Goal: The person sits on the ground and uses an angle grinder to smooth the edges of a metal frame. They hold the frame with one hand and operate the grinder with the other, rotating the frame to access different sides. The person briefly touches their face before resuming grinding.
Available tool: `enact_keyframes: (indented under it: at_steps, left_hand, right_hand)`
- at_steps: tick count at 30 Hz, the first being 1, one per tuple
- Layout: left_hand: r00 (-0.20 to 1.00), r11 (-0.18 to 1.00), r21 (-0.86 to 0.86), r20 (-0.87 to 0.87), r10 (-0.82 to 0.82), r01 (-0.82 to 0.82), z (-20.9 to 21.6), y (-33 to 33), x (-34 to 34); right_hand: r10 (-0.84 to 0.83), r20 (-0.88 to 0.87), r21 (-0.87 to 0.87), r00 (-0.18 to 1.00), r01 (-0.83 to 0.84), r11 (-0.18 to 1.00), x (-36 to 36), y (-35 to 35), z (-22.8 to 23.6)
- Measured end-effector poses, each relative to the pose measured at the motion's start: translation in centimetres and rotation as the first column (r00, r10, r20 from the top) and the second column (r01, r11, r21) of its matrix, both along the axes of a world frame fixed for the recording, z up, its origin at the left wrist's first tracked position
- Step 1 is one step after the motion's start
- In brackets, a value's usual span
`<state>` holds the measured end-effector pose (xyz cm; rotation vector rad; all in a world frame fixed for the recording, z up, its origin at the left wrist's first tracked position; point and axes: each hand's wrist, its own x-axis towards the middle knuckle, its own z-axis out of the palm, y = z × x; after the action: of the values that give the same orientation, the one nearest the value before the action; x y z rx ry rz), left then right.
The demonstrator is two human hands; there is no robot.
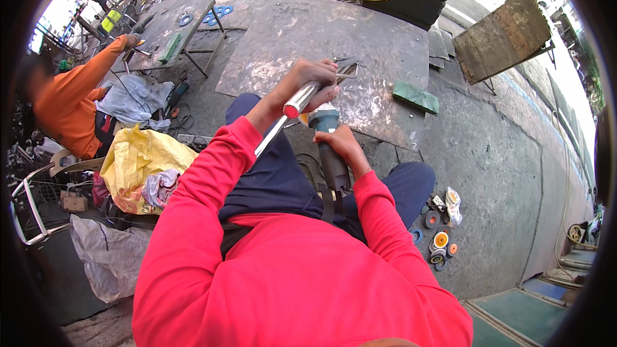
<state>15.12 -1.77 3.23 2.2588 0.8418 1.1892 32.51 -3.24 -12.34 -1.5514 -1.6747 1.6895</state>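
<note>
My left hand (313, 81) is closed around a shiny metal tube (301, 99) whose near end is red. Beyond that hand, thin metal bars (349, 69) stick out; whether they join the tube I cannot tell. My right hand (344, 144) grips the dark body of an angle grinder (333, 166) with a teal head, held upright between my knees. The grinder's head lies just below my left hand, close to the metalwork. Its disc is mostly hidden, so contact with the metal cannot be made out.
A large metal sheet (276, 45) lies ahead, with a green wrapped block (416, 97) on its right edge. Grinding discs (440, 240) lie by my right knee. A yellow sack (138, 164) is at left, near a co-worker in orange (71, 106). A wooden board (504, 35) leans far right.
</note>
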Motion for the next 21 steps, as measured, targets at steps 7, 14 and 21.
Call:
enact_keyframes:
  at_steps: [7,14,21]
  left_hand:
    - [1.0,1.0,-0.015,-0.007,-0.012,0.012,0.0,-1.2,0.4]
    - [1.0,1.0,-0.005,-0.002,-0.015,0.015,-0.3,-1.4,0.7]
    - [1.0,1.0,-0.007,0.006,-0.016,0.016,-0.5,-1.5,1.0]
  right_hand:
    - [-0.022,0.035,0.02,0.999,0.021,1.0,-0.5,0.9,0.6]
    - [-0.03,0.0,0.037,1.0,0.03,0.999,-0.4,0.8,0.9]
    - [-0.024,0.033,0.011,0.999,0.023,1.0,-0.4,2.0,0.6]
